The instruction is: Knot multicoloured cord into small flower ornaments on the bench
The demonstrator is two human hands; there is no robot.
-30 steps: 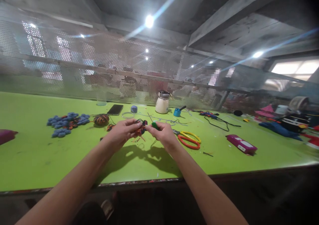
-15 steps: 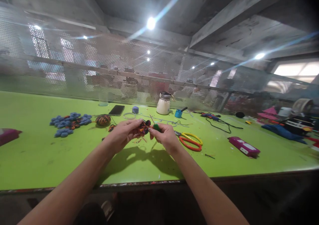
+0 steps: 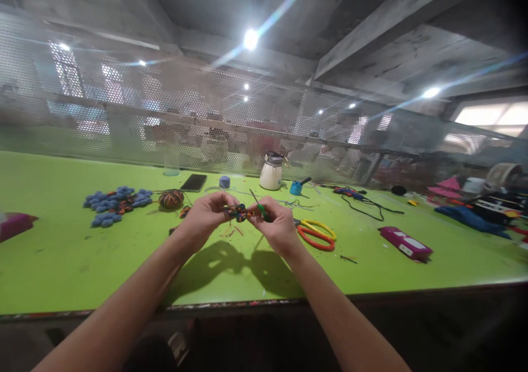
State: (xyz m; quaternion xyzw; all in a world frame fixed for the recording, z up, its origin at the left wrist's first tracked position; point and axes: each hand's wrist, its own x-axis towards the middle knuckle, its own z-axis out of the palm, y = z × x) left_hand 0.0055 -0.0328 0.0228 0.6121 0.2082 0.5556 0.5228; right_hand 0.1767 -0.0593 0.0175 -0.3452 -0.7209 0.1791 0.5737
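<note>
Pinched in my left hand (image 3: 208, 215) is a small dark crocheted piece (image 3: 238, 212) with orange and multicoloured yarn. My right hand (image 3: 275, 223) is closed around the green handle of a crochet hook (image 3: 262, 211), whose thin shaft points up and to the left. The right fingertips are close to the piece's right side; whether they also pinch its yarn I cannot tell. Left of my hands lies a ball of variegated brown-orange yarn (image 3: 171, 199). Farther left is a cluster of blue and orange crocheted flowers (image 3: 117, 203). Scissors (image 3: 317, 234) with yellow and orange handles lie just right of my right hand.
Along the back of the green table (image 3: 124, 273) are a phone (image 3: 193, 183), a small purple yarn ball (image 3: 224, 182), a cream jug (image 3: 270, 173) and a blue pot (image 3: 296, 188). Purple packs (image 3: 405, 244) lie at both sides. A perforated screen (image 3: 231, 114) stands behind.
My hands have drawn slightly apart, showing more of the crocheted piece between them. The hook has shifted a little rightward, and its shaft still points up. The whole view has shifted slightly.
</note>
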